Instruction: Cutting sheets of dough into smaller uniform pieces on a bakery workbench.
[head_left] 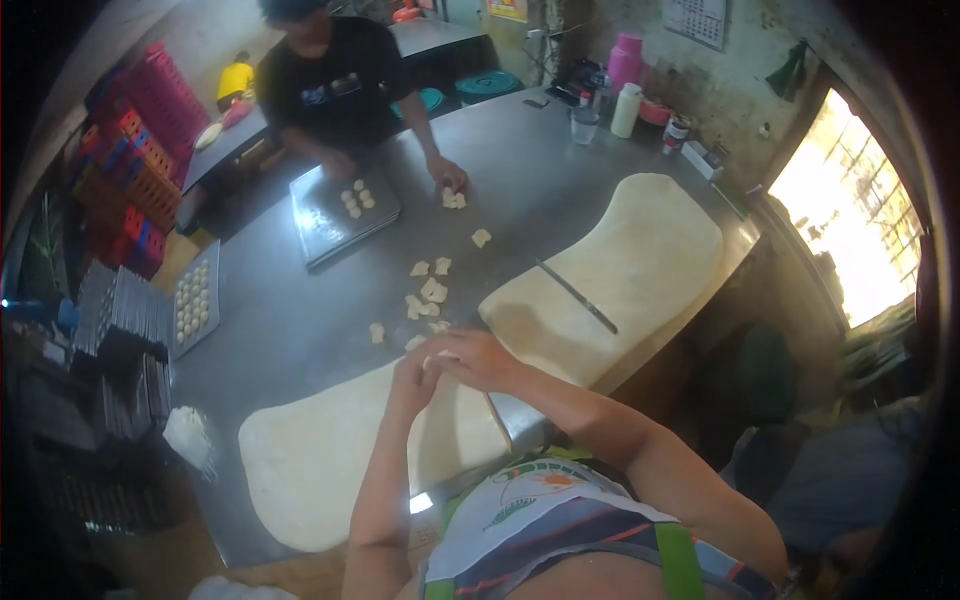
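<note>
My left hand (410, 378) and my right hand (476, 358) meet above the steel table, fingers closed together round a small piece of dough (432, 361) that they mostly hide. Just beyond them several torn dough pieces (433, 291) lie scattered on the metal. Under my forearms spreads one thick flat slab of pale dough (320, 455). A second slab (655, 240) stretches away to the right, and a long dark-handled knife (578, 297) rests flat on it.
Across the steel table (258, 310) a co-worker (335, 90) handles dough pieces beside a stack of trays (318, 215) with dough balls. A filled tray (196, 300) sits at the left edge. Bottles and a cup (584, 127) stand at the far right.
</note>
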